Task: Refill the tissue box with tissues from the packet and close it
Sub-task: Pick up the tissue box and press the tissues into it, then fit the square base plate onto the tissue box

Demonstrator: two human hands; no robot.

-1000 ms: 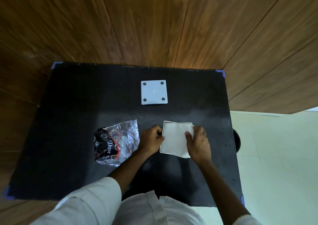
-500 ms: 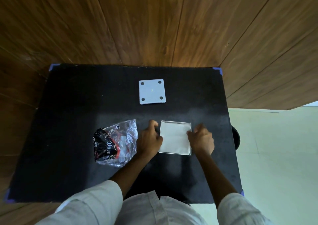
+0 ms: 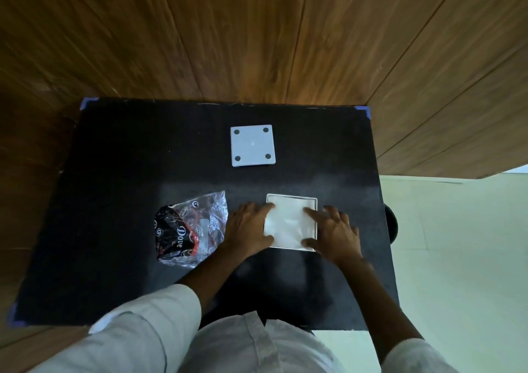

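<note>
A square white tissue box point(image 3: 313, 201) stands open on the black table point(image 3: 114, 172), filled with white tissues point(image 3: 288, 224) level with its rim. My left hand point(image 3: 248, 227) rests at the box's left side, fingers spread, with fingertips on the tissues. My right hand point(image 3: 335, 231) lies at the right side, fingers apart, with fingertips pressing on the stack. The box's white square lid point(image 3: 253, 145), with dark dots in its corners, lies flat farther back. The crumpled clear and black tissue packet point(image 3: 190, 230) lies to the left of my left hand.
The table stands against a wooden panelled wall point(image 3: 257, 44). Blue tape marks the table corners point(image 3: 367, 111). A dark round object point(image 3: 391, 225) shows just past the table's right edge, above the pale floor point(image 3: 457, 258).
Both hands have opened from gripping the box's sides and now lie flat with fingers spread on the tissues. The stack, which stuck out at the near edge a second ago, sits inside the rim.
</note>
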